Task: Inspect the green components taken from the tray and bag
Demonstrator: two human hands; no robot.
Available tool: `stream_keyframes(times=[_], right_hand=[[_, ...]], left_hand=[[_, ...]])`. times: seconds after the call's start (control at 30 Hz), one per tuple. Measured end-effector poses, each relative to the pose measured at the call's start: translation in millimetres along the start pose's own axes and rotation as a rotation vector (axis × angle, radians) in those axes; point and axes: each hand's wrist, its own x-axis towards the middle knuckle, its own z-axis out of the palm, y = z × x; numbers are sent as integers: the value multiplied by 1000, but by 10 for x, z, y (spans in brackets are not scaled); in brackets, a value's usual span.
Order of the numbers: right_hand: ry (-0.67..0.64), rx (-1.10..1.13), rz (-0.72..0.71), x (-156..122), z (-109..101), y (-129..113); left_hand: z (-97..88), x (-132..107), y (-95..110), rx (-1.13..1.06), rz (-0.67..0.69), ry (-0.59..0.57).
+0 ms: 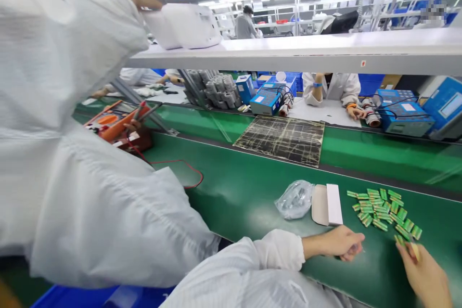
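My left hand (341,242) is above the green work surface with its fingers curled together; whatever they may hold is hidden. Between thumb and fingers of my right hand (428,273) is a small green piece (400,240) with yellowish edges. A scattered group of similar small green pieces (378,209) lies just beyond both hands; whether they are batteries or little boards I cannot tell. Beyond my left hand are an open white carton (334,204), its flap (319,205) spread leftward, and a crumpled clear plastic bag (295,199).
A co-worker in a white coat (108,202) stands close on the left, one arm at a white object (182,25) on the overhead shelf (288,48). An orange-handled tool box (119,127) and red cable (197,180) are at left. A dark scratched panel (283,138) lies across the divider.
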Motion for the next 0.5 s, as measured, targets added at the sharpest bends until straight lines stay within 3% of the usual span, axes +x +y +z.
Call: stream_keyframes(times=[0.17,0.23,0.3,0.37,0.5], right_hand=[[-412,325,-85,-454,-27,-643],[-496,368,-85,-519,-8,-884],[-533,413,-80,-504,-13,-1065],[-537,491,-84,-443,-42,-1201],[-407,832,-48,-359,-133,-1456]], left_hand=[[7,-234,251,397,70,-15],[-45,-348,381,506,101,-73],[-106,-459,501,537,111,-145],[-149,-545,589,481,140,-146],[-132,-592,678,70,362,167]])
